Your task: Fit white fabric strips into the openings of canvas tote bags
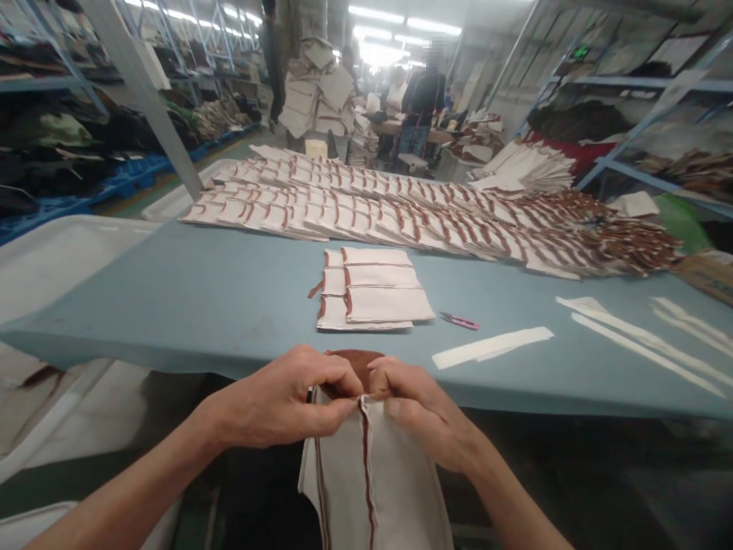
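A cream fabric piece with a brown seam down its middle hangs below the front edge of the table. My left hand pinches its top edge at the seam between thumb and forefinger. On the other side of the seam, my right hand grips the same edge, its thumb on the front. Brown lining shows behind my fingertips. Just beyond lies a small stack of cream fabric pieces with brown edges. Pink-handled thread snips rest to the right of that stack.
Long overlapping rows of similar cream and brown pieces cover the back of the blue table. Pale strips lie at the right. White bins stand at the left, shelves on both sides. A person stands in the background.
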`<state>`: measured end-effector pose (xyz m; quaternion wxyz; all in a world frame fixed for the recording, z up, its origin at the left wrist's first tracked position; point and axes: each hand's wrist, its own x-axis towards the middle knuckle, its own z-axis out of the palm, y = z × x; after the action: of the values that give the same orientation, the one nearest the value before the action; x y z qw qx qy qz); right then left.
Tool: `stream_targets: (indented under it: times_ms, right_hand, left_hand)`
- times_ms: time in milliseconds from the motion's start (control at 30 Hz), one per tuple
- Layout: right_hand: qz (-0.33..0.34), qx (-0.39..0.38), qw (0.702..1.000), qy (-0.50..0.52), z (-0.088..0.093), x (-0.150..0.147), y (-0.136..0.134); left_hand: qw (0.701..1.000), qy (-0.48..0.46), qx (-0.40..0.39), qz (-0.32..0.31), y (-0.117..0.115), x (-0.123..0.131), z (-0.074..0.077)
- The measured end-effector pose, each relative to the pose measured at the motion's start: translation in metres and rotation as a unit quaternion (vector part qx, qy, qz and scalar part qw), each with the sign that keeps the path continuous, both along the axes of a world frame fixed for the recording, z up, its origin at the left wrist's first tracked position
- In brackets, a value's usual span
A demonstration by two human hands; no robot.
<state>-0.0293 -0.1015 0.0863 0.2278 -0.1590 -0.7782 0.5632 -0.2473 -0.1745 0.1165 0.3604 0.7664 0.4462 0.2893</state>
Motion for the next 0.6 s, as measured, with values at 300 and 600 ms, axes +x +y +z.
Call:
stream_targets:
  times_ms: [300,600]
  right_hand:
    - [-0.016,0.056,0.998,-0.013,-0.011,0.0,0.001]
    - [-0.05,0.139,0.989,0.029,-0.005,0.003,-0.007]
  left_hand:
    - [0.998,-0.002,-0.053,-0.033,-0.001,0.004,-0.002]
    - [0.992,-0.053,-0.109,0.02,-0.007,0.017,-0.007]
